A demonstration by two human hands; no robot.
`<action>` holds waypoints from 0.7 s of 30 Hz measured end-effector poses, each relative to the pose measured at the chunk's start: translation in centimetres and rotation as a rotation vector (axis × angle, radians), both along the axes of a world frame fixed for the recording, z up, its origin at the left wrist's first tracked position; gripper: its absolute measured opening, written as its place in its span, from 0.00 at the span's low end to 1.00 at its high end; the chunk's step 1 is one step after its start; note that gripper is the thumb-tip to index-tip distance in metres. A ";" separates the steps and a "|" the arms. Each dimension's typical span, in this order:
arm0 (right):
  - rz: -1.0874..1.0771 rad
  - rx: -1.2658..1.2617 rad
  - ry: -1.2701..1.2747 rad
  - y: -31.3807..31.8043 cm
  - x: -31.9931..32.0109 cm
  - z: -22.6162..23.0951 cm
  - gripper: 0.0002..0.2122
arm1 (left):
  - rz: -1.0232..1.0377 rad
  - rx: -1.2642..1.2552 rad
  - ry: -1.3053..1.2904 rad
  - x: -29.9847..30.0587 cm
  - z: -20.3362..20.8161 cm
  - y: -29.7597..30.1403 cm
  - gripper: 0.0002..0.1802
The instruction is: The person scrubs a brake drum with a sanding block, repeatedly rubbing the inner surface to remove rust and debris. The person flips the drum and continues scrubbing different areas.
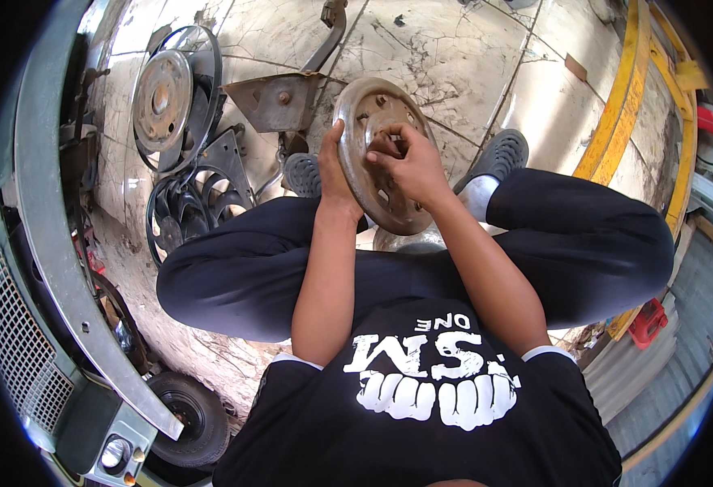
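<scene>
My left hand (337, 177) grips the left rim of a round, worn metal wheel cover (361, 174), its fingers going behind the edge. The cover is tilted up between my knees, with several holes around its raised middle. Over its face, my right hand (416, 165) pinches a small brown piece (386, 144) against the centre. That piece looks like folded sandpaper, but its kind is not certain. Under the cover's lower edge, a shiny rounded metal thing (412, 241) shows partly between my legs.
At the left lie a similar metal cover (162, 101) and black fan-like parts (190, 207). A rusty bracket (275, 101) rests ahead on the cracked tile floor (454, 61). A vehicle front (24, 325) borders the left, a yellow metal frame (616, 105) the right. A tyre (190, 418) stands lower left.
</scene>
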State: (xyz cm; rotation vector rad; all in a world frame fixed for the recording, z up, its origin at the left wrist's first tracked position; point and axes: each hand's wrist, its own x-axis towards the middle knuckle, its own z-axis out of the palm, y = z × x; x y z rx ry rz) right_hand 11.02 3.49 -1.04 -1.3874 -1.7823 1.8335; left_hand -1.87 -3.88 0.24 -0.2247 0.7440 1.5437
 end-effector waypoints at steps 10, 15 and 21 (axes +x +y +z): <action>0.062 0.220 -0.026 0.6 -1.5 0.9 0.19 | 0.127 -0.157 0.012 0.8 1.0 0.3 0.31; 0.078 0.207 0.027 0.5 -2.2 0.4 0.19 | 0.097 -0.120 0.012 -0.1 0.5 -0.3 0.30; 0.153 0.182 -0.054 0.5 -1.4 0.9 0.19 | 0.054 -0.094 -0.019 -0.6 -0.6 -0.7 0.30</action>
